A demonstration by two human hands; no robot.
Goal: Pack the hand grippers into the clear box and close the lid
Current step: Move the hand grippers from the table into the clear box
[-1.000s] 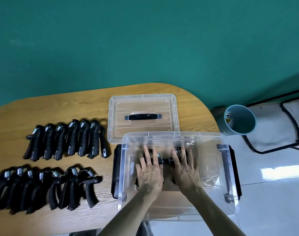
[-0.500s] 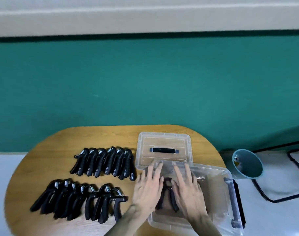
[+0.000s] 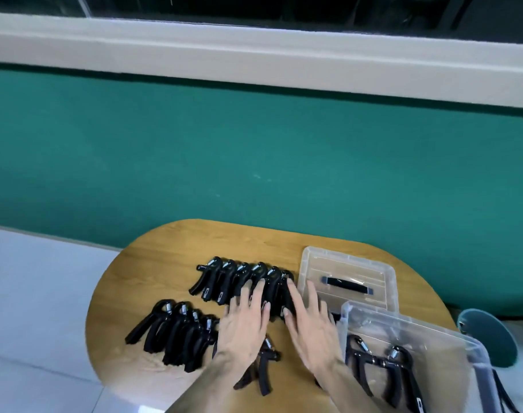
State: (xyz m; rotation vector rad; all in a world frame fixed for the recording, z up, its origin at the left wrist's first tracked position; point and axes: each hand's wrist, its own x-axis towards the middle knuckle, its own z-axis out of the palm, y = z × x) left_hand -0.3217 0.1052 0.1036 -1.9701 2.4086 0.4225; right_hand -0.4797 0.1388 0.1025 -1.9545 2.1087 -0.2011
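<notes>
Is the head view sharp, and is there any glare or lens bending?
Head view: slightly soft, motion blur on both hands, left hand and right hand; faint sheen on the clear box; the wide lens bends the white ledge.

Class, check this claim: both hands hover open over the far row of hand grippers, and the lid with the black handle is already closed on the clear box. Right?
Not quite. The head view shows the lid lying on the table behind the clear box, which is open. Both the left hand and right hand are open over the far row.

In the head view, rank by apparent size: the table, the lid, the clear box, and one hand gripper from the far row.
1. table
2. clear box, though cut off by the frame and nearest the camera
3. lid, unsure against the box
4. hand gripper
</notes>
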